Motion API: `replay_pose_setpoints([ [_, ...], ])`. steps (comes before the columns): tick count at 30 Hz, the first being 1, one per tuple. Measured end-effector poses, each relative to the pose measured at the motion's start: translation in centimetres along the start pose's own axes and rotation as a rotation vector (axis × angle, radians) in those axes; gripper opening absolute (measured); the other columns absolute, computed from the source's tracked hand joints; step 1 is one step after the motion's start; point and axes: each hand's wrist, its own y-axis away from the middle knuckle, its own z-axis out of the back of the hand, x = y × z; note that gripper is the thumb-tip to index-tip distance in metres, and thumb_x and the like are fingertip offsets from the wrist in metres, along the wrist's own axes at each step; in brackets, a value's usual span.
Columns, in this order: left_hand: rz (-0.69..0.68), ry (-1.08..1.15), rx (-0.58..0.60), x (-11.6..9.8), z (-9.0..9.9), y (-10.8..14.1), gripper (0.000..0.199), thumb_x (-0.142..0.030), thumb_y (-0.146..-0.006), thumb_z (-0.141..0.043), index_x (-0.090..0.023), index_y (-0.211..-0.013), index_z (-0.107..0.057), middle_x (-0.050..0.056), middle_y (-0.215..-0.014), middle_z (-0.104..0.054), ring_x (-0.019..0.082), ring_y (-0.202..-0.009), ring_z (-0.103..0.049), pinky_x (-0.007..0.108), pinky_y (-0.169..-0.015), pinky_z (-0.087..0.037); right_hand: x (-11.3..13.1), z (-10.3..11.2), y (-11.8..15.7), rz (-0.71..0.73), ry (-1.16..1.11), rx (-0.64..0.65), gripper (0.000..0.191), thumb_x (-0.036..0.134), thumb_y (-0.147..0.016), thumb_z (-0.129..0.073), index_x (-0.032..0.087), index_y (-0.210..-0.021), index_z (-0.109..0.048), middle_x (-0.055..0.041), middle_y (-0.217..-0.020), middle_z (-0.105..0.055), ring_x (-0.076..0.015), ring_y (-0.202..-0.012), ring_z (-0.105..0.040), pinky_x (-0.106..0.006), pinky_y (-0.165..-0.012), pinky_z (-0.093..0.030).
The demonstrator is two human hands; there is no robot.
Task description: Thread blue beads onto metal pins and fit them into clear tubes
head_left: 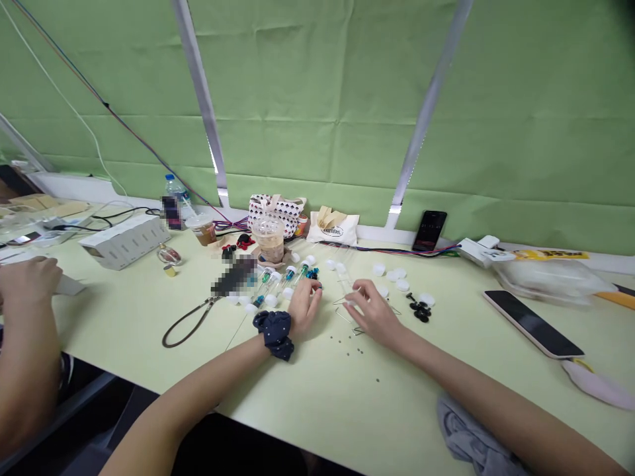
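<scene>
My left hand (304, 305), with a dark blue scrunchie (274, 334) at its wrist, rests by clear tubes with white caps (271, 301) and small blue pieces (312, 273). Its fingers are bent; whether they hold anything is too small to tell. To its right, my right hand (372, 311) has thumb and fingers curved around the lower end of a clear tube (343, 281); contact is unclear. Thin metal rods (344, 316) and tiny dark discs (348, 354) lie below and beside it. Several white caps (402, 284) and black pieces (421, 311) sit farther right.
Two drink cups (270, 246) (202, 231), a patterned bag (275, 213) and a white pouch (333, 228) stand at the back. A phone (533, 322) lies right. At left are a white box (125, 242), a strap loop (187, 330) and another person's hand (30, 281).
</scene>
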Motion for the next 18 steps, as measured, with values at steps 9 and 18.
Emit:
replay_pose_setpoints([
  [9,0.471,0.864,0.038,-3.8,-4.1,-0.9,0.035,-0.049,-0.081,-0.049,-0.018,-0.095,-0.050,0.001,-0.075,-0.052,0.010,-0.062,-0.051,0.021,-0.056,-0.042,1.2,-0.6,1.7,0.055,-0.362,0.175,0.015,0.030,-0.088,-0.047,0.023,-0.101,-0.051,-0.0081,-0.096,-0.052,-0.0170,-0.082,-0.053,-0.031,-0.070,-0.048],
  [18,0.128,-0.226,0.178,-2.1,-2.0,-2.6,0.036,-0.031,-0.083,-0.046,-0.016,-0.115,-0.048,0.012,-0.105,-0.050,0.020,-0.079,-0.055,0.033,-0.068,-0.045,-4.3,-0.4,2.1,-0.439,-0.178,0.081,0.015,0.024,-0.087,-0.042,0.020,-0.087,-0.056,-0.0051,-0.087,-0.060,-0.0172,-0.080,-0.056,-0.032,-0.076,-0.042],
])
